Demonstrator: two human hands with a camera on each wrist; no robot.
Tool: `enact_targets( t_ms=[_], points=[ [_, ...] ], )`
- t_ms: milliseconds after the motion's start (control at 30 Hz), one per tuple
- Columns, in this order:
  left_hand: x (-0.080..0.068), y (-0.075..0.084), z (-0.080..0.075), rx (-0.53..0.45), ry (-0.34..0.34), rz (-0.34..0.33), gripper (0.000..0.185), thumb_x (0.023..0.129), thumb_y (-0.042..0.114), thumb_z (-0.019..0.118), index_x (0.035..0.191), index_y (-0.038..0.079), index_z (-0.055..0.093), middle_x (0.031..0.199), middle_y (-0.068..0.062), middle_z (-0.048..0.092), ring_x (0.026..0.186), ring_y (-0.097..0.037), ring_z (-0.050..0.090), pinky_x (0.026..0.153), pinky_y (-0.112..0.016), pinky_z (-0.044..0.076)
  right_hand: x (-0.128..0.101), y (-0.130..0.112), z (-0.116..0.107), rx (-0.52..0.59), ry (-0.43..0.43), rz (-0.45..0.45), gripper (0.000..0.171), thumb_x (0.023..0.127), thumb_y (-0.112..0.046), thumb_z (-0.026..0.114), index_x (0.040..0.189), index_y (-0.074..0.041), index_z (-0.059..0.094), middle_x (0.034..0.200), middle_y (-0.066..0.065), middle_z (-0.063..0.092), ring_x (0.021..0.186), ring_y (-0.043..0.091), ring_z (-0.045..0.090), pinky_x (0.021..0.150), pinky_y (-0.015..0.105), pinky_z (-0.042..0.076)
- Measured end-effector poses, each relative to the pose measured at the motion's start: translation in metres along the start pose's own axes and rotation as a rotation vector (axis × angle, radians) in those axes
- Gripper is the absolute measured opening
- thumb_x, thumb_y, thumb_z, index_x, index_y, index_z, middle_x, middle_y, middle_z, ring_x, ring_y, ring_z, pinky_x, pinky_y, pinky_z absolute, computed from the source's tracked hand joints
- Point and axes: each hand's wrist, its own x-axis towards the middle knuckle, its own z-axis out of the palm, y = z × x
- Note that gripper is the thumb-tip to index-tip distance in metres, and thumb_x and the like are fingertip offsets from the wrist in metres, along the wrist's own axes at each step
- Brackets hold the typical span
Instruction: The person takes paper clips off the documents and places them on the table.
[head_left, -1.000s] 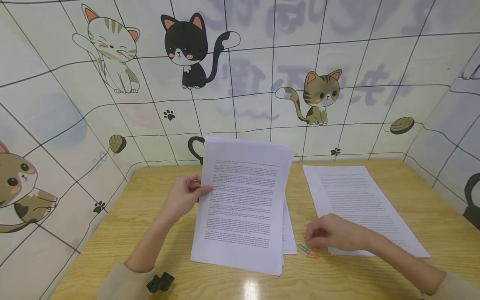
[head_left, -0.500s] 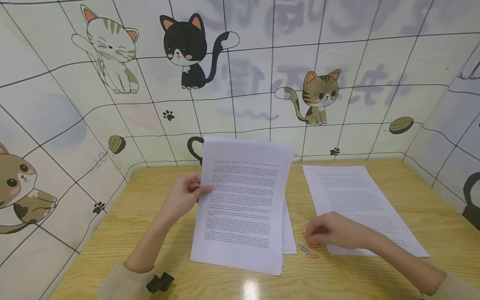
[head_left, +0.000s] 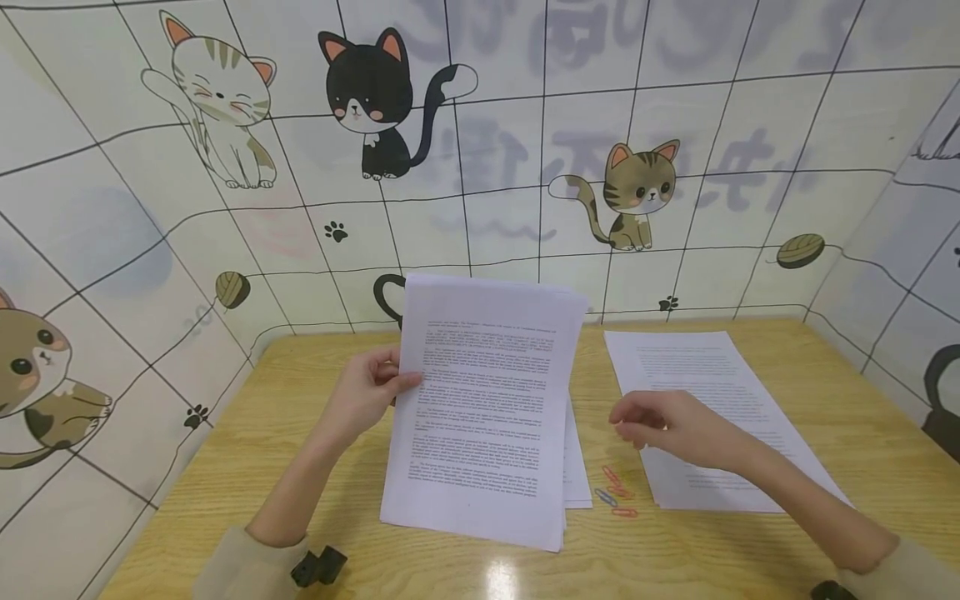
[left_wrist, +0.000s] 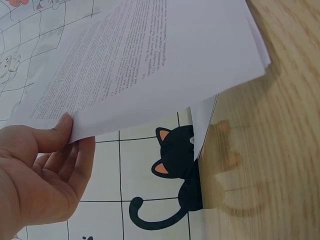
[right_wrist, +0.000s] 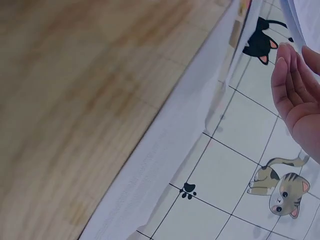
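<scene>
My left hand (head_left: 369, 390) pinches the left edge of a stack of printed paper sheets (head_left: 480, 417), held upright above the table. In the left wrist view, the thumb (left_wrist: 62, 134) lies on the front of the sheets and the fingers go behind. My right hand (head_left: 678, 425) hovers over the left edge of a second printed paper stack (head_left: 720, 392). Its fingers are loosely bent, and in the right wrist view the hand (right_wrist: 300, 95) shows a gap between thumb and fingertips, with nothing visible there. Several pink and blue paper clips (head_left: 625, 512) lie on the table just below it.
More sheets (head_left: 578, 467) show behind the held stack. The wooden table (head_left: 675, 558) meets a wall (head_left: 502, 225) with cat drawings at the back. A small black device (head_left: 320, 567) sits at the left sleeve.
My right hand has risen from the paper clips and moved slightly away, uncovering them. The left hand and its sheets stay almost where they were.
</scene>
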Motion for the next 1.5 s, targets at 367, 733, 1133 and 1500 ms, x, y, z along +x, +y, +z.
enact_targets(
  t_ms=[367,733,1133,1500],
  points=[
    [-0.002,0.002,-0.001,-0.008,-0.003,-0.022,0.009,0.094,0.002,0.069,0.102,-0.002,0.065,0.095,-0.012,0.076,0.081,-0.025,0.07,0.072,-0.03,0.055,0.018,-0.005,-0.02,0.036,0.223,0.03,0.022,0.1,-0.017,0.066,0.119,-0.007,0.064,0.096,0.0,0.071,0.08,0.014,0.067,0.073,0.031,0.056],
    [-0.002,0.001,-0.003,-0.015,-0.014,-0.006,0.012,0.095,0.001,0.068,0.107,-0.003,0.066,0.094,-0.013,0.076,0.079,-0.025,0.069,0.071,-0.03,0.054,0.041,-0.012,-0.012,0.219,0.261,-0.02,0.027,0.101,-0.013,0.064,0.125,0.0,0.059,0.106,0.014,0.068,0.082,0.02,0.069,0.074,0.032,0.056],
    [-0.001,0.002,-0.004,-0.049,-0.031,0.005,0.015,0.096,0.001,0.066,0.109,-0.005,0.065,0.096,-0.015,0.076,0.078,-0.026,0.07,0.07,-0.031,0.055,0.058,-0.025,0.0,0.269,0.242,-0.047,0.035,0.101,-0.013,0.064,0.133,-0.003,0.056,0.104,0.012,0.071,0.085,0.03,0.07,0.073,0.032,0.056],
    [-0.001,0.002,-0.007,-0.074,-0.037,-0.004,0.019,0.096,0.001,0.066,0.114,-0.006,0.065,0.098,-0.016,0.076,0.078,-0.028,0.071,0.072,-0.032,0.056,0.062,-0.029,0.005,0.268,0.164,-0.025,0.044,0.099,-0.017,0.067,0.139,-0.009,0.053,0.113,0.01,0.069,0.086,0.025,0.069,0.074,0.037,0.056]
  ],
)
